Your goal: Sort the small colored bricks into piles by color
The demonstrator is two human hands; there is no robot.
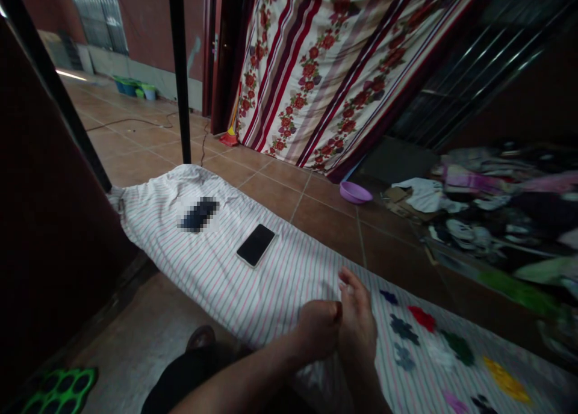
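Note:
Over the striped cloth (pixel 217 281), my two hands touch each other. My left hand (pixel 318 330) is curled, its fingers closed against the palm side of the other; whatever it may hold is hidden. My right hand (pixel 359 318) is upright with fingers raised and lying together, thumb side toward the left hand. Right of the hands lie small coloured piles, among them a red pile (pixel 422 319), a dark green pile (pixel 458 348), a yellow pile (pixel 506 379) and a grey pile (pixel 404 357). A phone (pixel 256 245) with a dark screen lies left of the hands.
A blurred-out dark item (pixel 198 214) lies at the cloth's far left. Beyond are a black post (pixel 180 71), a hanging floral curtain (pixel 307 71), a purple basin (pixel 356 192) and heaped clothes (pixel 478 191). A green holed object (pixel 63 390) is at bottom left.

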